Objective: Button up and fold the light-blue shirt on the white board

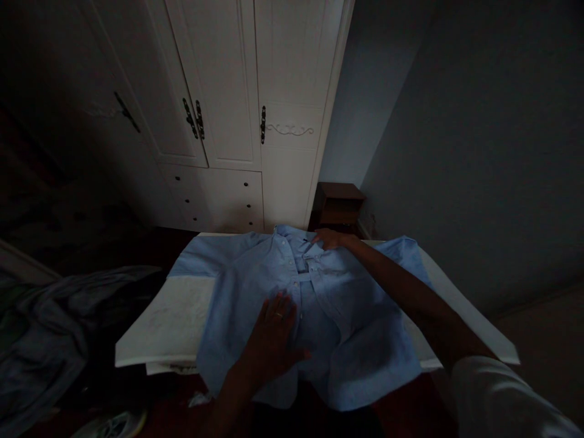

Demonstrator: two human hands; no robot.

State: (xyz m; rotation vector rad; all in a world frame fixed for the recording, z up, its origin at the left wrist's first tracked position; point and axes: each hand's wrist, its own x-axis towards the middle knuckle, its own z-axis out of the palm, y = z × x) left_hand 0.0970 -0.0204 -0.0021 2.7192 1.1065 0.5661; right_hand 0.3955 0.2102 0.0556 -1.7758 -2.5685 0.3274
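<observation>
A light-blue button-up shirt [255,286] lies spread out with its front partly open, the buttons running down the middle. Beneath it is a white padded board [173,310] resembling an ironing board. My left hand [276,331] rests flat on the lower front of the shirt, fingers stretched and thumb apart, a ring on one finger. At the collar, my right hand [331,238] has its fingers bent over the fabric and appears to grip it. Dim light hides the exact hold of those fingertips. One short sleeve spreads out to the left, and the other lies partly behind my right forearm.
A white wardrobe [292,73] with dark handles and drawers stands beyond the board. Right of it is a small brown cabinet [342,204] by a grey wall [483,158]. Crumpled cloth [41,340] is heaped at the left, and a rounded pale object [114,426] sits low at the bottom.
</observation>
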